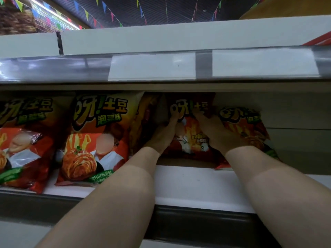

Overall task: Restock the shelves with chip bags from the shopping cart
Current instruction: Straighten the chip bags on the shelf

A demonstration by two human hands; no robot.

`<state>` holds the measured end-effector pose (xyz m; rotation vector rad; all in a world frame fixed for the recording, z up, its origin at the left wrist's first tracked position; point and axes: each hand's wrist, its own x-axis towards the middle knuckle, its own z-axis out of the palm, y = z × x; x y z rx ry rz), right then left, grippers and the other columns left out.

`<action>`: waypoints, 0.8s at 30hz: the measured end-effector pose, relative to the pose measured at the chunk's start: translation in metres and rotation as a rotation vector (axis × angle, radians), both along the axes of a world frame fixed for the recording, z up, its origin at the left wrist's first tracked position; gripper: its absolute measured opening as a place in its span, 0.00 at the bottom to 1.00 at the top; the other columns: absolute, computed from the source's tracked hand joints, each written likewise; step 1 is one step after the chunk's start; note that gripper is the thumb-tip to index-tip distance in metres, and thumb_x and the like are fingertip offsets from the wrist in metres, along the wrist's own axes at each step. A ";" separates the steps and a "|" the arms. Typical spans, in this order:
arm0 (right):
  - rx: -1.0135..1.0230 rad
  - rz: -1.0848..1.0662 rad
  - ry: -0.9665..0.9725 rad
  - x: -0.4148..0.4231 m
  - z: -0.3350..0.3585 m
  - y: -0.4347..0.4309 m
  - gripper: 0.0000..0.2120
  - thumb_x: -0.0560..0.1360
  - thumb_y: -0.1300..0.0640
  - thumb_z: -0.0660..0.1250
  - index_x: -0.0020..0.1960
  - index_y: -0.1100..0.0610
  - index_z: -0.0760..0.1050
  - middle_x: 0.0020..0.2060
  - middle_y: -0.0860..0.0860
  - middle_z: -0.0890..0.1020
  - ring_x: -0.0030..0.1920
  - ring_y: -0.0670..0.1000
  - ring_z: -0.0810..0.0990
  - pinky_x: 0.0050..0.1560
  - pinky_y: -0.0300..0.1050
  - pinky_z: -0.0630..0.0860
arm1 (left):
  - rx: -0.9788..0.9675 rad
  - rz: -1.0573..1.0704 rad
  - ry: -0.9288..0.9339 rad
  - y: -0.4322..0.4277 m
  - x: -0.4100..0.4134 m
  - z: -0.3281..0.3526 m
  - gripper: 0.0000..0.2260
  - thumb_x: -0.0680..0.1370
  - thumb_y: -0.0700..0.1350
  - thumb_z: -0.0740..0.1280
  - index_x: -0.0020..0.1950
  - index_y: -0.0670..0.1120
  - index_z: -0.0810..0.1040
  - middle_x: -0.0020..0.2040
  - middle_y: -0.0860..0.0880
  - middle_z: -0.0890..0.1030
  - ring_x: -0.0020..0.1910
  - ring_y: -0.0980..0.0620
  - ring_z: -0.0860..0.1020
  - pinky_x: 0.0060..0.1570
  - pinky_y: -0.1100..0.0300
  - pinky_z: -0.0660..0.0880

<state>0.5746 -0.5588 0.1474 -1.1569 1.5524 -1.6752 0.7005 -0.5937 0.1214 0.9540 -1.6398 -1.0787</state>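
- Head view, where the thing is: the chip bag [190, 140] stands upright, set back on the white shelf [188, 183], under the upper rail [53, 68] with its two blank price labels [152, 66]. It sits between my two hands.
- Head view, left hand [161, 136]: it holds the bag's left edge. One digit [174, 114] is curled over the printed front near the top; the others are hidden behind the bag, so I cannot tell how they lie.
- Head view, right hand [214, 133]: it holds the bag's right edge, fingertips [197, 114] pressed together on the upper front. The neighbour bag [245, 126] leans against the back of this hand. I cannot tell whether any finger catches it too.
- Head view, the rest of the row: two front bags [100, 140] stand further left and nearer the shelf lip, with another pack edge-on between them and my left hand.
- Handling, as I judge it: the bag is light, puffed with air and soft, with a glossy film that will slide under flat fingers. The chips inside crush easily, so I would not squeeze the belly.
- Where to hold, as I judge it: the side seams or the top seal, with a thumb in front and fingers behind. I would steer it by the edges, as both hands do now.
- Risk, as I judge it: an upright bag this light tips forward easily, and letting go may pull the neighbour over.
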 end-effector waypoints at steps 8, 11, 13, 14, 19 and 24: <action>-0.069 0.068 0.035 -0.002 -0.004 -0.013 0.25 0.79 0.47 0.64 0.73 0.56 0.67 0.64 0.55 0.77 0.62 0.55 0.77 0.64 0.52 0.74 | -0.060 0.040 -0.003 -0.012 -0.010 -0.008 0.14 0.83 0.54 0.54 0.40 0.55 0.72 0.41 0.54 0.75 0.40 0.62 0.72 0.42 0.69 0.68; -0.142 -0.007 0.172 0.002 -0.005 -0.013 0.24 0.80 0.51 0.63 0.73 0.58 0.64 0.60 0.51 0.75 0.62 0.52 0.75 0.57 0.43 0.72 | -0.096 0.061 -0.001 -0.013 -0.013 -0.012 0.19 0.79 0.63 0.54 0.50 0.50 0.77 0.49 0.48 0.79 0.51 0.53 0.78 0.55 0.58 0.72; -0.173 -0.084 0.280 0.004 -0.005 -0.013 0.28 0.79 0.53 0.66 0.74 0.61 0.60 0.66 0.56 0.73 0.66 0.55 0.72 0.59 0.42 0.70 | -0.109 0.101 0.007 -0.013 -0.013 -0.014 0.30 0.75 0.67 0.54 0.66 0.45 0.72 0.58 0.45 0.78 0.60 0.46 0.76 0.61 0.51 0.72; -0.183 -0.118 0.345 0.005 -0.006 -0.012 0.31 0.78 0.53 0.67 0.75 0.62 0.58 0.68 0.58 0.71 0.68 0.57 0.71 0.61 0.43 0.70 | -0.121 0.122 0.005 -0.012 -0.014 -0.014 0.29 0.78 0.64 0.54 0.71 0.46 0.66 0.62 0.45 0.76 0.63 0.45 0.74 0.64 0.50 0.71; -0.202 -0.231 0.693 0.015 -0.009 0.000 0.45 0.78 0.50 0.67 0.79 0.61 0.39 0.73 0.63 0.61 0.71 0.60 0.65 0.66 0.50 0.68 | -0.237 0.320 -0.038 -0.005 -0.017 -0.006 0.23 0.84 0.53 0.53 0.77 0.45 0.57 0.70 0.40 0.70 0.67 0.40 0.70 0.60 0.55 0.67; -0.182 -0.146 0.680 0.014 -0.015 0.000 0.50 0.76 0.46 0.68 0.78 0.55 0.32 0.77 0.61 0.56 0.74 0.61 0.61 0.71 0.57 0.65 | -0.268 0.273 0.028 -0.005 -0.020 -0.010 0.28 0.82 0.56 0.56 0.79 0.53 0.48 0.77 0.46 0.60 0.74 0.44 0.62 0.69 0.53 0.61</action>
